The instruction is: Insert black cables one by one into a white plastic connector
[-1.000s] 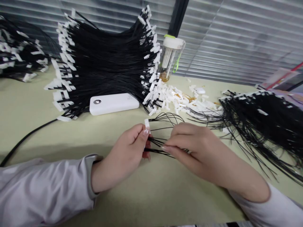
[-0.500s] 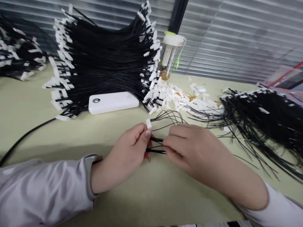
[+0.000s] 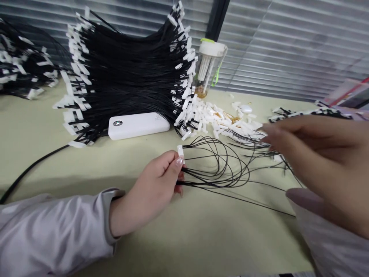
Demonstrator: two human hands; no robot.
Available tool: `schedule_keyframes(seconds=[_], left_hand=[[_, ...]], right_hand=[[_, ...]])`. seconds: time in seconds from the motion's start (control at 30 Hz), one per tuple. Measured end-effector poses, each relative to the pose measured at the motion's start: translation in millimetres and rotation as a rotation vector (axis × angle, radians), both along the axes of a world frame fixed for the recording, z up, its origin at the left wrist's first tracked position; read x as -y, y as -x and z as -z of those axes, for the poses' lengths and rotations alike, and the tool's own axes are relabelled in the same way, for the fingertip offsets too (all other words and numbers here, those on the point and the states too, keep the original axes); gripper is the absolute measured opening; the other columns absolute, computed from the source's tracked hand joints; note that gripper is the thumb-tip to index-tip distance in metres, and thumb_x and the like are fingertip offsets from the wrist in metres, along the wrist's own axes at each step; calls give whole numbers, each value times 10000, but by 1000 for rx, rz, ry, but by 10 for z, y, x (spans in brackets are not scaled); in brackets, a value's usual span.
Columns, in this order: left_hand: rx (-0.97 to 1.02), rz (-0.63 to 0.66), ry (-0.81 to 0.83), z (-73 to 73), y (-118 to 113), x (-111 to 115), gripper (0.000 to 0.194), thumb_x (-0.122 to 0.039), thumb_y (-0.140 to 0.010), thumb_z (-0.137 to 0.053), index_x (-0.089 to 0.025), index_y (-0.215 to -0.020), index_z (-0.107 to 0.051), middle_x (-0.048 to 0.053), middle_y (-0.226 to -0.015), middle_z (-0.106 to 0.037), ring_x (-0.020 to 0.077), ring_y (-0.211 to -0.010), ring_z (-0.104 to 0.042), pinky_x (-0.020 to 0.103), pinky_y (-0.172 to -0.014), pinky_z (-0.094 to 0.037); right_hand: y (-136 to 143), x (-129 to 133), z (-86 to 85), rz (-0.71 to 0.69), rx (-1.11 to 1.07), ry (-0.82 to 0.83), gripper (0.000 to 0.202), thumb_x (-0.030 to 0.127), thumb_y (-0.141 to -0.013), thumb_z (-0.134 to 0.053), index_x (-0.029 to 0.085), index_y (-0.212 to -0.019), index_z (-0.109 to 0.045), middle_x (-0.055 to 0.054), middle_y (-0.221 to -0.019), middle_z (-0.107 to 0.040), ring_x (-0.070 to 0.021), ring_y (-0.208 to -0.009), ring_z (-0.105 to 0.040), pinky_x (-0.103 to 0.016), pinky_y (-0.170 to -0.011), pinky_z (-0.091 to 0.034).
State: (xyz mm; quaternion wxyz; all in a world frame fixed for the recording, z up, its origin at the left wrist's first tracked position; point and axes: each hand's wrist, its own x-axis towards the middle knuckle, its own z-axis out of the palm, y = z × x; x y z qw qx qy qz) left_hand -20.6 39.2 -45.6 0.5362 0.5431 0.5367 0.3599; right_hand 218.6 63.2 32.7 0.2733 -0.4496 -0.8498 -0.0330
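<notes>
Here, a power bank [image 3: 139, 125] lies against a wire bundle [image 3: 129, 69]; nearer, the left hand [image 3: 154, 186] pinches a connector [image 3: 180, 150], its wires [image 3: 198, 184] looping rightward. Past heaped connectors [image 3: 201, 114], the right hand [image 3: 325, 161] hovers near a wire pile [image 3: 328, 111], fingertips close together; whether it holds anything cannot be told.

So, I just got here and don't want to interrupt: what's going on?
A person's left hand pinches a white plug with thin black wires looping out to the right. The right hand is raised to the right of those loops; whether it holds anything is unclear. Behind are a big stack of black cables and a heap of loose white plugs.
</notes>
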Motion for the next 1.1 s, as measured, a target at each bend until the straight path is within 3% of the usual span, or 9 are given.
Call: schedule_keyframes(seconds=[0.03,0.13,0.2,0.3,0.4,0.63,0.83,1.1], left_hand=[[5,-4,0,1,0,0,255,-360,-837,-336,-180,-693,-442,-58,-596,-438,50,-489,-451,146,-460,-396],[15,2,-18,5,2,2,263,-372,-835,-342,-179,-684,-437,-58,-596,-433,57,-503,-454,152,-469,-398],[23,19,-35,10,6,3,274,-382,-835,-339,-179,-675,-429,-58,-586,-428,64,-509,-454,159,-474,-398],[23,31,-63,23,14,4,278,-389,-834,-337,-181,-673,-427,-55,-590,-433,75,-521,-457,174,-484,-402],[21,35,-92,31,22,0,267,-373,-837,-334,-182,-674,-427,-54,-587,-432,85,-520,-461,192,-494,-406],[27,50,-76,2,14,-5,244,-315,-842,-341,-180,-649,-406,-62,-582,-426,70,-514,-464,173,-497,-403],[-8,89,-76,-7,8,-2,241,-297,-842,-343,-178,-643,-407,-64,-563,-435,67,-500,-470,171,-486,-396],[-13,110,-62,-12,17,12,243,-309,-839,-344,-182,-644,-410,-63,-548,-455,77,-480,-492,189,-479,-398]], right_hand=[[160,56,60,51,-69,-27,132,164,-743,-529,248,-836,-573,-22,-718,-617,-153,-579,-542,-273,-500,-410],[556,190,232,-234,2,162,87,181,-758,-512,221,-777,-587,-7,-709,-591,-116,-626,-526,-239,-547,-405],[692,223,330,-344,135,286,136,178,-793,-454,211,-788,-586,-4,-722,-566,-108,-657,-505,-236,-575,-390],[764,210,449,-324,290,341,187,164,-820,-391,196,-775,-569,-3,-711,-538,-112,-678,-481,-244,-602,-366],[794,186,515,-271,297,357,199,190,-834,-362,185,-794,-557,-3,-692,-529,-112,-665,-473,-248,-618,-354],[852,154,532,-224,290,452,241,242,-853,-337,196,-769,-558,9,-691,-556,-101,-646,-492,-243,-640,-347],[854,84,504,-383,286,455,179,206,-839,-384,211,-809,-560,39,-725,-573,-76,-644,-491,-210,-628,-337],[864,85,473,-380,358,422,202,202,-844,-362,219,-834,-563,25,-735,-574,-92,-650,-507,-222,-606,-334]])
